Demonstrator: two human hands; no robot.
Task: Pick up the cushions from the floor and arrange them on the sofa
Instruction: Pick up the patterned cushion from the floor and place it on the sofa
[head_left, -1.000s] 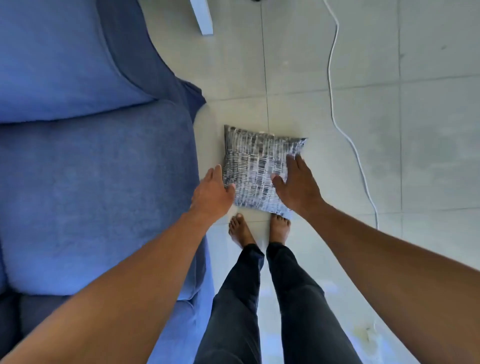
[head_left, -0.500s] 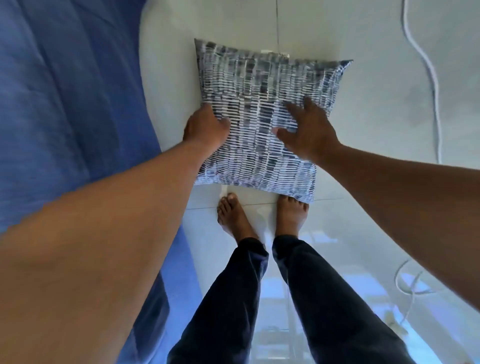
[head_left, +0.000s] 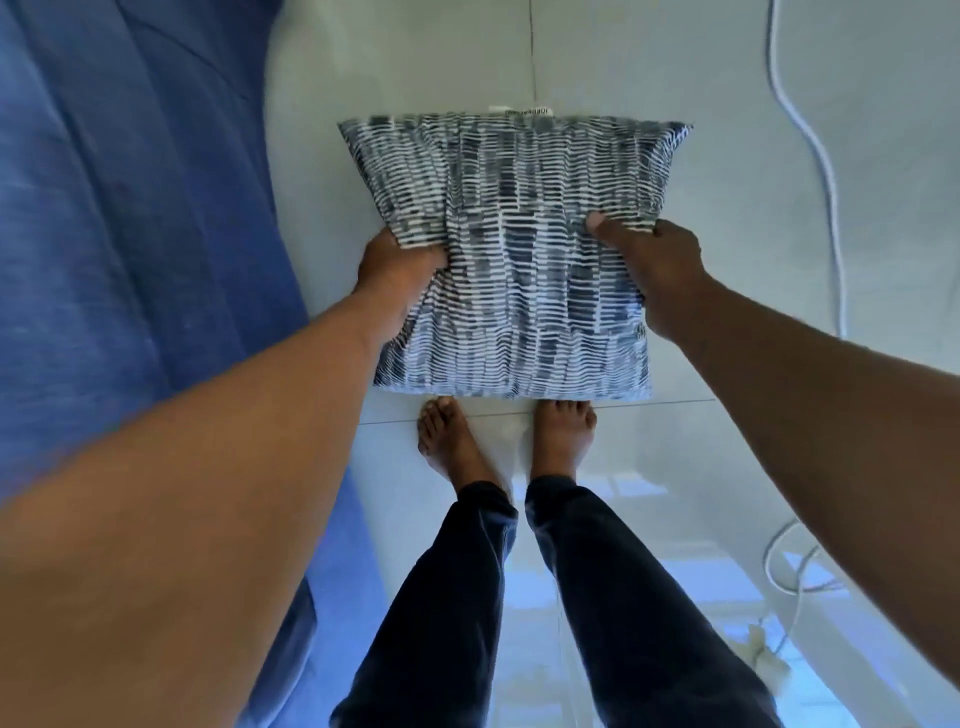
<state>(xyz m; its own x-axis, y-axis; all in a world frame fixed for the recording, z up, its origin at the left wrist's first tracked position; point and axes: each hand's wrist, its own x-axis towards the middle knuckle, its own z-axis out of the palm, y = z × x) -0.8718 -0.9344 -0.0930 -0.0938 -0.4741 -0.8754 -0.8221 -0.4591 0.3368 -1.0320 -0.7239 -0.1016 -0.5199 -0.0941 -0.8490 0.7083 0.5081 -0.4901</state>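
A person is bending over a patterned cushion (head_left: 514, 249), printed in dark blue-grey and white dashes, and both hands are gripping it at mid-height. The left hand (head_left: 397, 270) is closing on the cushion's left edge, with fabric bunching over the knuckles; the right hand (head_left: 652, 260) is clutching the right edge, its thumb pressing into the top face and the other fingers hiding behind the cloth. The cushion is lying between the two hands, directly ahead of the person's bare feet (head_left: 506, 441), its near edge overlapping the toes in the view. Whether it is resting on the floor or hanging just above it cannot be told. A small white label (head_left: 522, 111) is sticking out at the far edge.

The floor (head_left: 649, 57) is showing pale, glossy tiles with thin joints. A blue sofa (head_left: 130, 208) is filling the left side, just beside the left forearm and apart from the cushion. A white cable (head_left: 826, 171) is trailing along the floor on the right, and looping near the lower right corner. Dark trousers (head_left: 519, 613) are covering the legs.
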